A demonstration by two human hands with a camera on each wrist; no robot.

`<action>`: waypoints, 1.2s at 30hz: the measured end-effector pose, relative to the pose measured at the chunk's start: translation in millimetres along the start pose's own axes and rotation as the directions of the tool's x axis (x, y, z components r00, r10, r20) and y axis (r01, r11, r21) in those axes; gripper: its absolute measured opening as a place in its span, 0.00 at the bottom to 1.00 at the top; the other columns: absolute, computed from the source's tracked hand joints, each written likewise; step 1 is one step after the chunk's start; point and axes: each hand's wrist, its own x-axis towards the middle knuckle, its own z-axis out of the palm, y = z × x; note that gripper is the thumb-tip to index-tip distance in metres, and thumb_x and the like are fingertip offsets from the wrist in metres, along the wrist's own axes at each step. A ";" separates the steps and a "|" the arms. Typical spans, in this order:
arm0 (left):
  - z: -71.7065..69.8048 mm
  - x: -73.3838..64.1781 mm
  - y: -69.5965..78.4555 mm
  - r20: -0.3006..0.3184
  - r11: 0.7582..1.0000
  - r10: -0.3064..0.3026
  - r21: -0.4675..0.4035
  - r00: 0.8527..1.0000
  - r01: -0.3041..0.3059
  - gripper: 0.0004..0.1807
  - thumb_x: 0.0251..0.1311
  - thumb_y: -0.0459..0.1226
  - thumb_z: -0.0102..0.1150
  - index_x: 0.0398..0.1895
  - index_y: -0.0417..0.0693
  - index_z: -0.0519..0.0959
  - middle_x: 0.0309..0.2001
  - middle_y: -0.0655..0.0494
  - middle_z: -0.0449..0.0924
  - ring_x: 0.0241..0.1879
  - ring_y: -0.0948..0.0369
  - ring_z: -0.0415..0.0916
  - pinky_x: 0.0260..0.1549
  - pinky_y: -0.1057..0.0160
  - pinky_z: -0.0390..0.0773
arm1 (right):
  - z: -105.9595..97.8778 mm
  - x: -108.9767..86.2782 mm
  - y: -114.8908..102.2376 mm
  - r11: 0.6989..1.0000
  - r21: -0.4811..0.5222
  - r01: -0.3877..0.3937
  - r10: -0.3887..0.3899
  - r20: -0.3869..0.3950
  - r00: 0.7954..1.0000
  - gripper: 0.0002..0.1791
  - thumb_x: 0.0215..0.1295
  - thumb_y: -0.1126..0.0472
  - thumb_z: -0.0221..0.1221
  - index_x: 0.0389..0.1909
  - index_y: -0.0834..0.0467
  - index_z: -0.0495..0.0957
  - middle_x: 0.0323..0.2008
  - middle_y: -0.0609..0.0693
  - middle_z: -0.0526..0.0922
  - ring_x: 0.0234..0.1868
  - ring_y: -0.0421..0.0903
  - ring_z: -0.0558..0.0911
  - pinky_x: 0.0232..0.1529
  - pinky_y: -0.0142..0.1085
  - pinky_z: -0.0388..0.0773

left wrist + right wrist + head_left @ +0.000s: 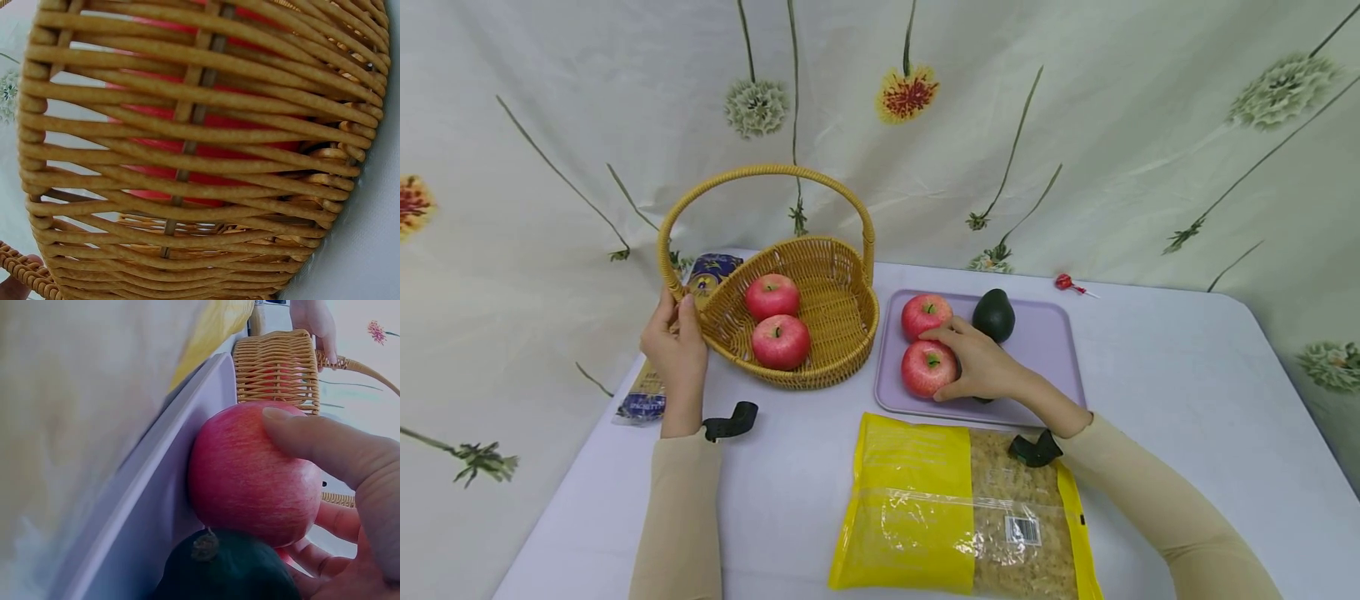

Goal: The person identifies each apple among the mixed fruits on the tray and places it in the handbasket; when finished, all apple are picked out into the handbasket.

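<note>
Apple (925,369), red and round, sits at the left end of a lilac tray (1041,346); a person's right hand (988,362) holds it, thumb and curled fingers parted to its width. A second apple (923,315) lies just behind, a dark avocado (225,569) close beside. The left hand (677,346) pinches the handle (767,170) of a wicker basket (820,379) near its base. Gripping the apple's middle and lifting straight up should spare its neighbours a knock.
</note>
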 end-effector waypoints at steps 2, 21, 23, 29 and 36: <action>0.0 0.3 -0.4 0.000 1.000 -0.003 0.008 1.000 0.003 0.20 0.71 0.42 0.51 0.63 0.49 0.76 0.51 0.43 0.83 0.38 0.76 0.71 0.36 0.78 0.70 | -0.6 0.5 -1.0 1.000 0.012 0.007 -0.007 -0.003 1.000 0.43 0.41 0.53 0.78 0.61 0.56 0.73 0.57 0.58 0.72 0.54 0.53 0.74 0.52 0.50 0.78; -0.2 0.7 -2.5 0.011 1.000 -0.015 0.016 1.000 0.015 0.21 0.72 0.44 0.50 0.65 0.52 0.74 0.51 0.43 0.83 0.37 0.75 0.71 0.35 0.78 0.71 | -39.5 -6.6 -27.5 0.995 0.096 0.015 -0.012 -0.031 0.999 0.46 0.44 0.54 0.76 0.66 0.58 0.69 0.61 0.57 0.75 0.55 0.52 0.75 0.52 0.48 0.79; 0.2 1.0 -1.9 0.015 1.000 -0.021 0.020 1.000 0.021 0.21 0.72 0.45 0.49 0.65 0.53 0.74 0.51 0.43 0.83 0.38 0.74 0.71 0.35 0.78 0.71 | -43.7 -7.5 -30.7 0.994 0.106 0.018 -0.013 -0.047 0.999 0.46 0.44 0.54 0.77 0.67 0.56 0.69 0.62 0.56 0.75 0.56 0.51 0.74 0.52 0.48 0.79; 0.1 0.9 -1.1 0.017 0.999 -0.032 0.026 0.999 0.032 0.22 0.72 0.46 0.49 0.65 0.52 0.75 0.51 0.44 0.83 0.37 0.73 0.71 0.35 0.78 0.71 | -54.2 -3.2 -42.1 0.971 0.227 0.081 -0.063 -0.087 0.994 0.46 0.45 0.59 0.76 0.68 0.54 0.67 0.60 0.51 0.73 0.56 0.48 0.72 0.46 0.42 0.82; 0.6 0.0 0.3 0.019 0.999 -0.039 0.016 0.999 0.038 0.21 0.72 0.45 0.49 0.65 0.50 0.75 0.52 0.44 0.82 0.39 0.73 0.71 0.36 0.78 0.71 | -66.7 19.9 -64.2 0.942 0.313 0.120 -0.077 -0.148 0.986 0.45 0.46 0.62 0.76 0.68 0.57 0.67 0.61 0.55 0.70 0.57 0.49 0.72 0.47 0.44 0.83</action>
